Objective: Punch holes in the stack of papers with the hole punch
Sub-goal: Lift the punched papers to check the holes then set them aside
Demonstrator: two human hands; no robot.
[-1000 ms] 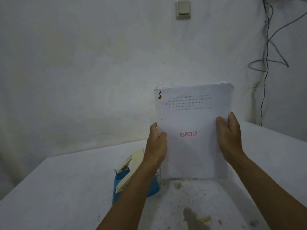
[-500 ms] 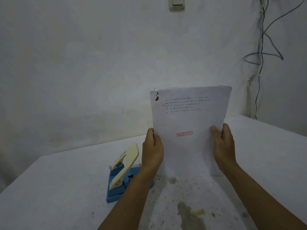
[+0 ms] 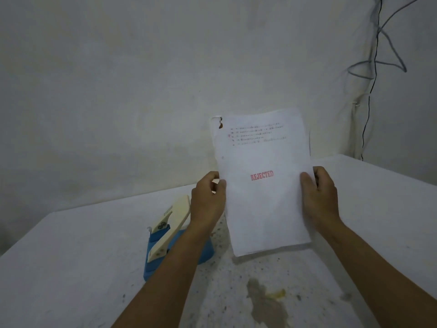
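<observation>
White paper is standing up tall in the middle of the view: it is the stack of papers (image 3: 261,185), and both hands are holding it. The left hand (image 3: 208,200) is gripping the left edge, with the thumb on the front page and the fingers curled behind. The right hand (image 3: 319,197) is gripping the right edge the same way, thumb in front. The stack is leaning a little to the left, and its bottom edge is right down at the table (image 3: 71,256); I cannot tell if it is touching or just above it. The front page is showing a red word, "REJECTED", in the middle, and some small lines of print near the top that are too tiny to read. The top left corner of the page is looking torn, with a dark mark. The hole punch (image 3: 170,237) is sitting on the table just to the left of the stack, partly hiding behind the left arm. It is blue at the bottom with a cream handle sticking up. The table is white, with little specks and a brownish stain (image 3: 264,301) near the front. A grey wall (image 3: 142,91) is standing behind, with wires (image 3: 376,67) hanging down on the right.
</observation>
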